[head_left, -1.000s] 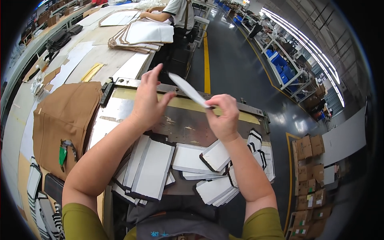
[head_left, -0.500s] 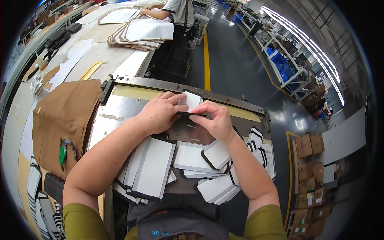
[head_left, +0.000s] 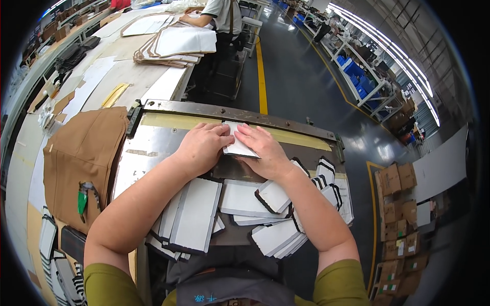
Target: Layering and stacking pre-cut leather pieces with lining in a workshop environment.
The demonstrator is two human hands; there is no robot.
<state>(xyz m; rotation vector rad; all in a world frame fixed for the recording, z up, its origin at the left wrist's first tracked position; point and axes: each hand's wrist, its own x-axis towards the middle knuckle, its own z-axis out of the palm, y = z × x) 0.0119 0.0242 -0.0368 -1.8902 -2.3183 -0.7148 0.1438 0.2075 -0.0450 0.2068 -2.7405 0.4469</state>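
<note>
A small white card piece [head_left: 238, 145] lies flat on the shiny metal plate [head_left: 148, 148] of the machine in front of me. My left hand [head_left: 201, 145] presses on its left edge and my right hand [head_left: 265, 150] presses on its right side, fingers spread over it. Just below my wrists lie several white pieces with black edges [head_left: 245, 201], loosely stacked across the near part of the plate. A yellowish strip [head_left: 168, 121] runs along the plate's far side under a dark metal bar.
A brown folded sheet [head_left: 84, 158] lies on the table to my left, with a green-handled tool [head_left: 82, 201] on it. Another person [head_left: 214, 13] works at the far table with large white sheets. Cardboard boxes [head_left: 400, 214] stand on the floor to the right.
A second ago I held the white piece up in the air with both hands. I have lowered it onto the metal plate and both hands now press it flat.
</note>
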